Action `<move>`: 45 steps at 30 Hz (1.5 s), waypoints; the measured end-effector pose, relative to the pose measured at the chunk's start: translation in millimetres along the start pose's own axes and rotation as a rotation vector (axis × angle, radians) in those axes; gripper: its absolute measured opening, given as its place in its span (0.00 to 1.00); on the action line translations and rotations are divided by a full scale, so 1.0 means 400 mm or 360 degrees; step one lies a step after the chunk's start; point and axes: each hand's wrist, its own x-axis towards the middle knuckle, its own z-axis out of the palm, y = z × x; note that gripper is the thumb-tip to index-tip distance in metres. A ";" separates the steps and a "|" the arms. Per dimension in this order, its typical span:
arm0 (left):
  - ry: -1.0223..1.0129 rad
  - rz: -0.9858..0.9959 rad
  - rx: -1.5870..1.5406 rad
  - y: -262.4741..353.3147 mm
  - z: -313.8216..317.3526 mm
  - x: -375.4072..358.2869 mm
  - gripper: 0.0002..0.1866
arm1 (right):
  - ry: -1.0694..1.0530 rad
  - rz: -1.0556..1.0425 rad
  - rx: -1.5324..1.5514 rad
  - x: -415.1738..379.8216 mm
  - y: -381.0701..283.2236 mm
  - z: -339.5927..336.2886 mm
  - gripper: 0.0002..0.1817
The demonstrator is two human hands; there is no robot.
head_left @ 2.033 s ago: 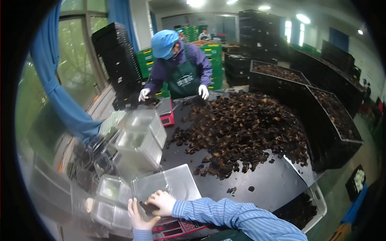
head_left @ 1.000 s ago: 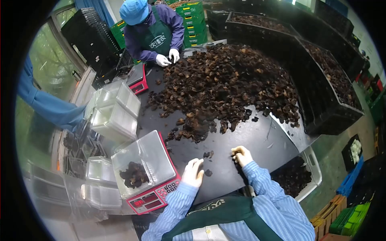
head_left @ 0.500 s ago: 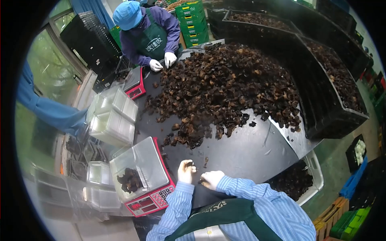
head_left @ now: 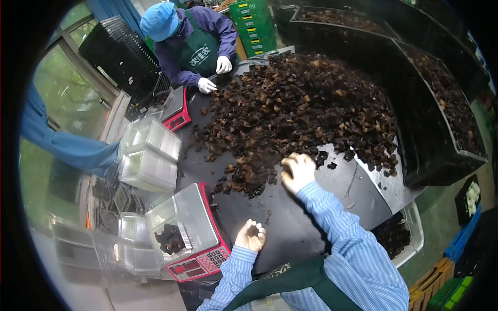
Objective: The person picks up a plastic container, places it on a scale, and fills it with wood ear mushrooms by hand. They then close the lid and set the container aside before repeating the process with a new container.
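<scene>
My left hand [head_left: 251, 236], in a pale glove, is curled palm-up above the dark table. A small dark brown piece of wood ear mushroom [head_left: 252, 231] shows within its fingers. Farther forward, my right hand [head_left: 299, 172], also gloved, is at the near edge of a big heap of wood ear mushrooms [head_left: 306, 103]. Its fingers are bent and apart; I see nothing clearly held in them. Left of my left hand stands a red scale [head_left: 207, 262]. On it, a clear plastic tray [head_left: 181, 212] holds a small clump of the mushrooms [head_left: 170, 238].
Stacked clear trays [head_left: 148, 166] stand at the left, beside a second red scale [head_left: 178, 120]. Across the table, a co-worker [head_left: 199, 49] has gloved hands near the heap. Large black bins [head_left: 430, 129] of mushrooms line the right side; a white tub [head_left: 415, 233] sits below the table edge.
My right hand has moved away from my left, forward and right to the heap's edge. My left hand has turned palm-up. The co-worker's hands have shifted slightly.
</scene>
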 end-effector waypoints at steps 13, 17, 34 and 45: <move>0.0526 0.0718 0.1425 0.014 0.049 0.079 0.08 | -0.0399 -0.0342 0.0638 -0.240 -0.005 0.003 0.14; 0.0561 0.0718 0.2156 -0.033 0.061 0.098 0.10 | -0.0425 0.1011 0.1611 -0.250 0.053 -0.074 0.11; 0.0142 0.1502 0.3913 -0.099 0.132 0.296 0.23 | 0.0140 0.1278 0.2013 -0.310 0.178 -0.155 0.18; -0.0233 0.1685 0.3762 -0.176 0.142 0.223 0.08 | 0.0151 0.1851 0.2859 -0.260 0.195 -0.206 0.13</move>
